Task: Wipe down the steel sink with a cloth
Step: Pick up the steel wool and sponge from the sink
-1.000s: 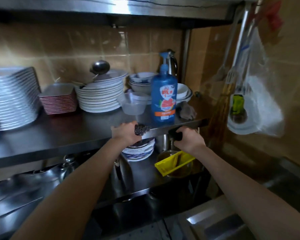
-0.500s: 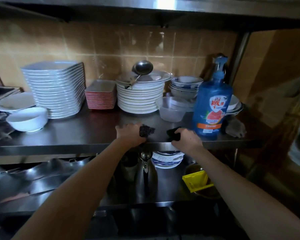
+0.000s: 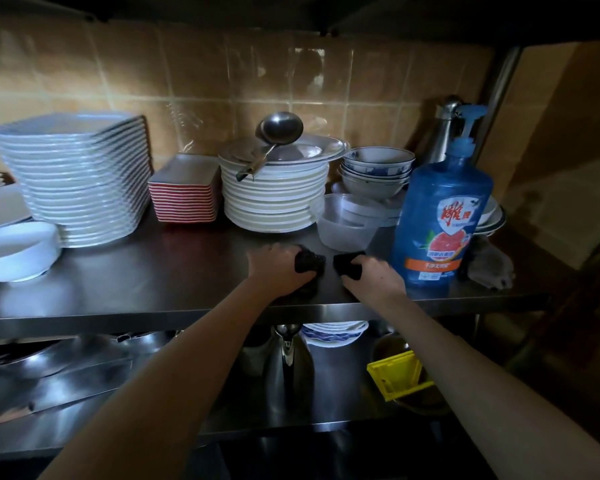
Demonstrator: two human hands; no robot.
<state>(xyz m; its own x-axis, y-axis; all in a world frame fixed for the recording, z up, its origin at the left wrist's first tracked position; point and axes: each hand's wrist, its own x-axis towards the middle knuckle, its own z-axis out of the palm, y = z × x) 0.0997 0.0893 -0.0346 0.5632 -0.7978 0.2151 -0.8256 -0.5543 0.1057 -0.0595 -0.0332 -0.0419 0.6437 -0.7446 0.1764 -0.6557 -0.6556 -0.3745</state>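
Note:
Both of my hands rest on the steel shelf (image 3: 160,282) near its front edge. My left hand (image 3: 278,270) is closed around a dark scouring pad (image 3: 309,259) that sticks out past the thumb. Just to its right, my right hand (image 3: 373,277) grips a dark cloth (image 3: 347,263) pressed onto the shelf top. The two dark pieces sit close together with a small gap between them. The steel sink is out of view.
A blue dish soap bottle (image 3: 442,220) stands right of my right hand, with a grey rag (image 3: 490,263) beyond it. Behind my hands are a clear plastic tub (image 3: 347,221), stacked white plates (image 3: 274,192), red-edged trays (image 3: 184,190), square plates (image 3: 80,174) and bowls (image 3: 376,168). A yellow holder (image 3: 397,374) sits on the lower shelf.
The view has swung left and up, away from the hanging bags. My hands moved from the shelf's front edge onto its top surface, still holding the pad and the cloth.

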